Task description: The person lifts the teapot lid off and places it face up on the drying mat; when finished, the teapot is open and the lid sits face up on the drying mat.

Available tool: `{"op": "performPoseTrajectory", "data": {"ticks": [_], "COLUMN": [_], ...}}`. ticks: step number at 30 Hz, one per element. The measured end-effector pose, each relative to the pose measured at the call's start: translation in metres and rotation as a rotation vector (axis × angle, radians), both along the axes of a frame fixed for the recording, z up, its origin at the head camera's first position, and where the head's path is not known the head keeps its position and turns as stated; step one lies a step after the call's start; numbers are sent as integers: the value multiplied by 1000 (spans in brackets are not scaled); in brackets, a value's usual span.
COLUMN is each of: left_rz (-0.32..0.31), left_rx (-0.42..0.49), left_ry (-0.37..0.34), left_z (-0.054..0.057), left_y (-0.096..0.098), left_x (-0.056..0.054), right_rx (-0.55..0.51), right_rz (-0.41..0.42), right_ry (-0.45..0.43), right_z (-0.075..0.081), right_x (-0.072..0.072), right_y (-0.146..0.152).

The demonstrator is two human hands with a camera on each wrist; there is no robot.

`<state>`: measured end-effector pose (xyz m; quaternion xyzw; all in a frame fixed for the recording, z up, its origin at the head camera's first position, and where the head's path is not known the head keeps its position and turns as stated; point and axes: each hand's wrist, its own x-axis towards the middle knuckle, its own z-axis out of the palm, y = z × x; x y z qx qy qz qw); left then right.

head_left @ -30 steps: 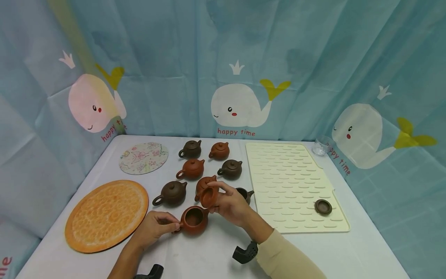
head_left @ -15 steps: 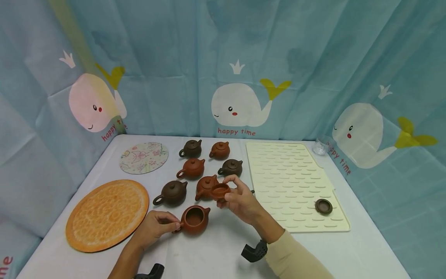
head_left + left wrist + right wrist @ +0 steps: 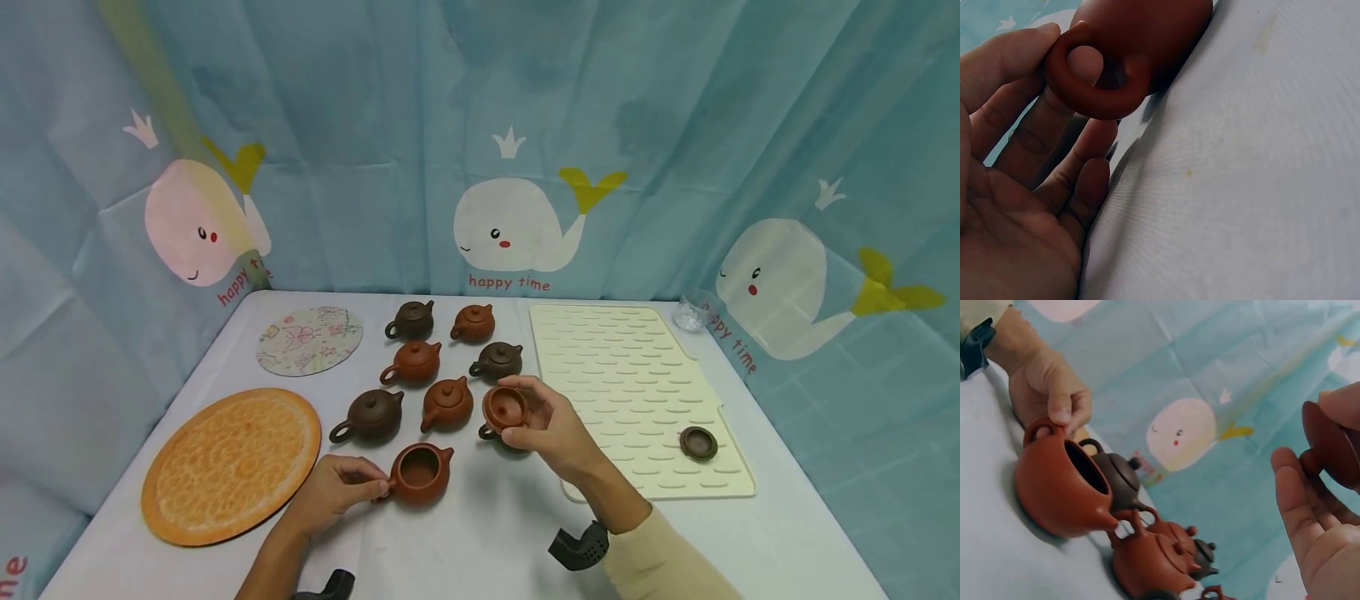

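My left hand [image 3: 330, 492] pinches the looped handle [image 3: 1100, 103] of a red-brown clay teapot [image 3: 420, 479] standing on the table with its mouth uncovered. To its right, my right hand [image 3: 555, 425] holds a matching teapot lid [image 3: 504, 408] between thumb and fingers. The lid's hollow side faces the head camera; in the right wrist view its knob points toward the fingers. Below the lid in the head view is a dark teapot, mostly hidden, its handle [image 3: 487, 432] showing. An orange-brown lidded teapot [image 3: 447, 404] sits just left of the lid.
Behind stand several lidded teapots, including a dark one [image 3: 375, 415] and a red-brown one [image 3: 415, 362]. A cream mat [image 3: 615, 383] on the right bears a dark lid [image 3: 698, 443]. A clear cup [image 3: 692, 312], a round orange mat [image 3: 232, 467] and a floral disc [image 3: 309, 340] lie around.
My right hand has carried the lid rightward, away from the uncovered red-brown teapot, to over the dark one, turning its hollow side upward. The left hand stays at the handle.
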<state>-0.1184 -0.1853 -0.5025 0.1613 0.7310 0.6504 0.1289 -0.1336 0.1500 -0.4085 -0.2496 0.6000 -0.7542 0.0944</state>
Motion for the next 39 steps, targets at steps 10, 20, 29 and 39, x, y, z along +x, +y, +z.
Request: {"op": "performPoseTrajectory", "data": {"ticks": [10, 20, 29, 39], "left_rz": [-4, 7, -2, 8], "left_rx": [2, -2, 11, -11], "left_ry": [-3, 1, -16, -34], "left_z": [0, -1, -1, 0], "left_y": [-1, -2, 1, 0], "left_x": [-1, -1, 1, 0], "right_rx": [56, 112, 183, 188], "right_rz": [-74, -173, -283, -347], "right_ry": [146, 215, 208, 208], "right_z": [12, 18, 14, 8], "right_x": [11, 20, 31, 37], "right_y": [30, 59, 89, 112]}}
